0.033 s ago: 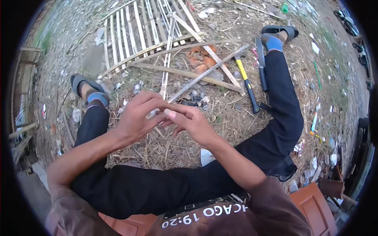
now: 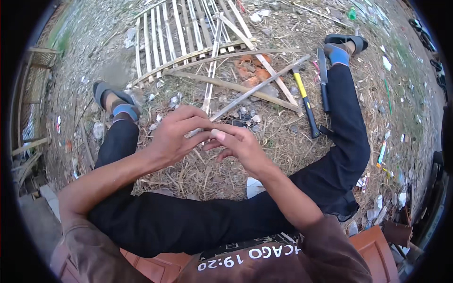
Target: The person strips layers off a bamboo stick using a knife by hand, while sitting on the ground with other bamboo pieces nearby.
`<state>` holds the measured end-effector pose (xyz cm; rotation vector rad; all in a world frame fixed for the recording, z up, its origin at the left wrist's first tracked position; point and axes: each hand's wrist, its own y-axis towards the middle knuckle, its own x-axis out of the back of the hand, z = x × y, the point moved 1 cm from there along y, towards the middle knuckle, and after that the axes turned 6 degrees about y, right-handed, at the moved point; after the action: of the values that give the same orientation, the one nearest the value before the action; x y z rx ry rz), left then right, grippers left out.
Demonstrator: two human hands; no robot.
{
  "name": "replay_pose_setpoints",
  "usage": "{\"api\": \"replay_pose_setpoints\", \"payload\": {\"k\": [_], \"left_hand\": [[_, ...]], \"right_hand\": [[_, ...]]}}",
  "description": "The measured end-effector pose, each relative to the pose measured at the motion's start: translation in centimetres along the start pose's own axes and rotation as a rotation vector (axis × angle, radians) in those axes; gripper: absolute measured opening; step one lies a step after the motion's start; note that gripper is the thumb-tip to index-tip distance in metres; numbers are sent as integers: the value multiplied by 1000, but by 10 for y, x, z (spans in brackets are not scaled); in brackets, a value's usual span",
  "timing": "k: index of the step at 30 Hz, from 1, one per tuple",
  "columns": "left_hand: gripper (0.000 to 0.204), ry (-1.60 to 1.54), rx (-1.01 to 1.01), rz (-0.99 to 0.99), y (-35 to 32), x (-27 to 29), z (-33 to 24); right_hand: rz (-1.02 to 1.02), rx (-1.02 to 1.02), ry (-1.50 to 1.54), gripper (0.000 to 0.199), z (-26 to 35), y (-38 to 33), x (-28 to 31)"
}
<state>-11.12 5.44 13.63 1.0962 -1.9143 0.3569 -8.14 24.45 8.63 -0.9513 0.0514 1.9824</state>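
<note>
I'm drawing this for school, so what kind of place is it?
Probably an outdoor yard: there's dry, straw-strewn brown ground, a pale slatted wooden frame lying on it, and a yellow-and-black-handled hammer.

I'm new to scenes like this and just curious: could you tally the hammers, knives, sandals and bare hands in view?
Hammer: 1
Knife: 1
Sandals: 2 (left sandal, right sandal)
Bare hands: 2 (left hand, right hand)
Total: 6
</note>
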Motion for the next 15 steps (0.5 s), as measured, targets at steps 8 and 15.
{"api": "replay_pose_setpoints", "payload": {"k": [8, 15], "left_hand": [[15, -376, 341, 16, -27, -4, 14], [10, -382, 471, -43, -21, 7, 31]], "right_hand": [[96, -121, 310, 57, -11, -3, -2], [-542, 114, -1248, 37, 48, 6, 110]]}}
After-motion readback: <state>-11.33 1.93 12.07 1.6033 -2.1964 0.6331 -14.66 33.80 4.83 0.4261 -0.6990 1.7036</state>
